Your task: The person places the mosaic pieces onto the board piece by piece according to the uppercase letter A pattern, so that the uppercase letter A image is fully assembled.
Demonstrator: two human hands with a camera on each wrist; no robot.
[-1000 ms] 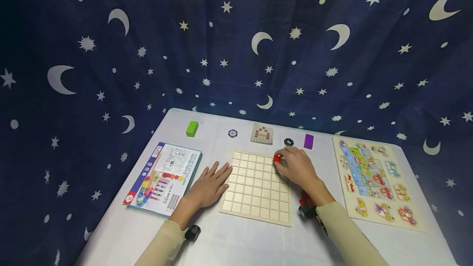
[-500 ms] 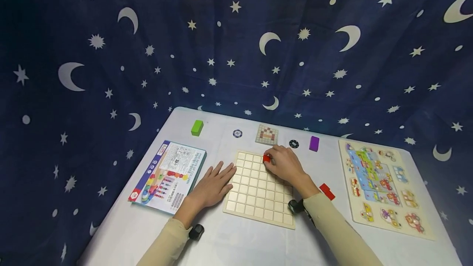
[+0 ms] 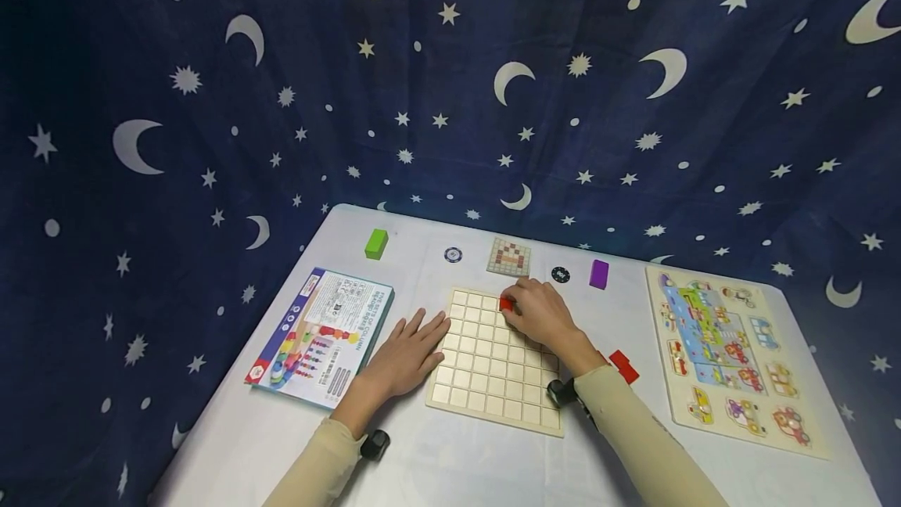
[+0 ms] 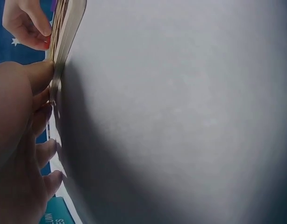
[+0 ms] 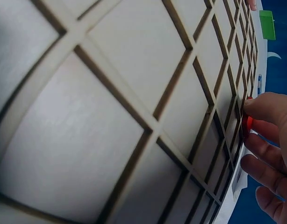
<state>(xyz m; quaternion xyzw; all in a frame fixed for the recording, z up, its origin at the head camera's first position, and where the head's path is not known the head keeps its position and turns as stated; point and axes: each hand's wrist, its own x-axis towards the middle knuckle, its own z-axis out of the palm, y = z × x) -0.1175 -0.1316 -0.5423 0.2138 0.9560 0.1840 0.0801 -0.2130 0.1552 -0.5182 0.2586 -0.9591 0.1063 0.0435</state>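
Observation:
A wooden grid board (image 3: 486, 382) with square recesses lies flat on the white table. At its far row my right hand (image 3: 542, 310) pinches a small red square tile (image 3: 505, 303) between thumb and fingers. The right wrist view shows that red tile (image 5: 247, 119) at the grid, partly covered by the thumb. My left hand (image 3: 410, 354) lies with its fingers extended and spread, its fingertips touching the board's left edge. Two red tiles (image 3: 623, 366) lie on the table beside my right forearm. Beyond the board sits a small pattern card (image 3: 508, 257) with a reddish squared design.
A boxed toy (image 3: 320, 335) lies at the left and a wooden vehicle puzzle (image 3: 732, 366) at the right. Along the back are a green block (image 3: 376, 244), a blue-and-white chip (image 3: 454, 255), a black chip (image 3: 560, 275) and a purple block (image 3: 599, 274).
My right hand has carried the red tile left along the board's far row, then stayed almost still. The head view shifted slightly. My left hand keeps its place at the board's edge.

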